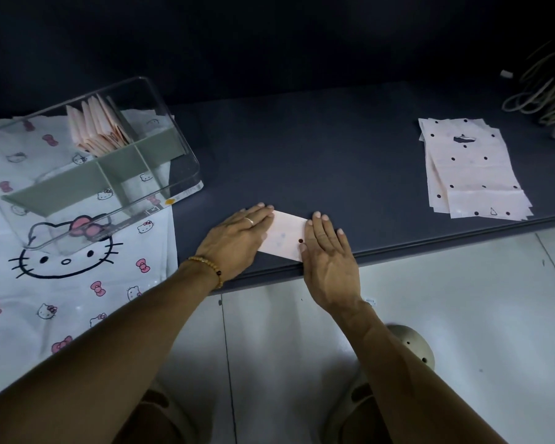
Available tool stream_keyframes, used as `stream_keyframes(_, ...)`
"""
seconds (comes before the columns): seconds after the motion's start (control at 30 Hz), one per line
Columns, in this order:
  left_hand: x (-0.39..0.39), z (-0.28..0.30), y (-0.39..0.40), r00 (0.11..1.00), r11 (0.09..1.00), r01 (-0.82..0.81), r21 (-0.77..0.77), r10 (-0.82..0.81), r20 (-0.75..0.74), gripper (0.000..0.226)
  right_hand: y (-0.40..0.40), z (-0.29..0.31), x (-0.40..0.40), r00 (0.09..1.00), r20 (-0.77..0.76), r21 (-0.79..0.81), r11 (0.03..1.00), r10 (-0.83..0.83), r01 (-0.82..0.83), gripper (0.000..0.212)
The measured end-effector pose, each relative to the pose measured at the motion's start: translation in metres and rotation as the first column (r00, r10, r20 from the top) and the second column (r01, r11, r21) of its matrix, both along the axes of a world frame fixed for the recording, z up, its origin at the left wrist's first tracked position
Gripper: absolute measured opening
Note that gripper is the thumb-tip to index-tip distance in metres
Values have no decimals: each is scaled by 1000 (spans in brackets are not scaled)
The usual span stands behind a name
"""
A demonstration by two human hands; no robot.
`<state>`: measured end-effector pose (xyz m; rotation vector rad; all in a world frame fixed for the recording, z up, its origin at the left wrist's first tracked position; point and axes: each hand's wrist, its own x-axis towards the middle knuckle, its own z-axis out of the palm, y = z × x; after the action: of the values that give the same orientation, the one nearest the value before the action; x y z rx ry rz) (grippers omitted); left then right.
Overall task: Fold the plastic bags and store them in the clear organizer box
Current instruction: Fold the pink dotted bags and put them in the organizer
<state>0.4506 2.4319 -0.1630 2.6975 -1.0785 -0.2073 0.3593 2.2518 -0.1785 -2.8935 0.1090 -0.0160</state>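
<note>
Folded bag [285, 237] lies at the near edge of the dark table [334, 161], its near corner almost on the lip; open dark surface runs far and to the right of it, up to the stack of flat bags [471, 168], which sits well apart at the right with its near end close to the table's edge; coiled cords [545, 97] beyond that, far right; clear organizer box [90, 161] stands at the left on a cat-print cloth [61, 283], grey dividers inside, folded pink bags [100, 126] upright in a far compartment; the cloth hangs over the near edge; pale tiled floor [462, 315] below, dim room, far wall dark; my left hand [237, 241] rests flat on the folded bag's left end, fingers straight and together, ring and bead bracelet showing; my right hand [329, 257] presses flat on its right end, fingers straight and slightly spread; neither hand grasps anything, both only press; both forearms reach in from the near side.
</note>
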Motion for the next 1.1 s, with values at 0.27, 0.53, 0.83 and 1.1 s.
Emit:
stream_keyframes(0.27, 18, 18, -22, 987, 986, -154, -60, 156, 28, 36, 0, -1, 0, 1000, 15, 6, 1000, 2, -2, 48)
stream_keyframes(0.53, 29, 27, -53, 976, 979, -193, 64, 198, -90, 12, -5, 2, 1, 999, -18, 51, 998, 49, -48, 49)
stream_keyframes(0.83, 15, 70, 12, 581, 565, -723, -398, 185, -792, 9, 37, 71, 43, 969, -111, 760, 609, -219, 225, 38)
stream_keyframes(1.1, 47, 105, 75, 516, 203, -852, -483, 173, -839, 8, 104, 116, 103, 968, -129, 920, 337, -216, 198, 6)
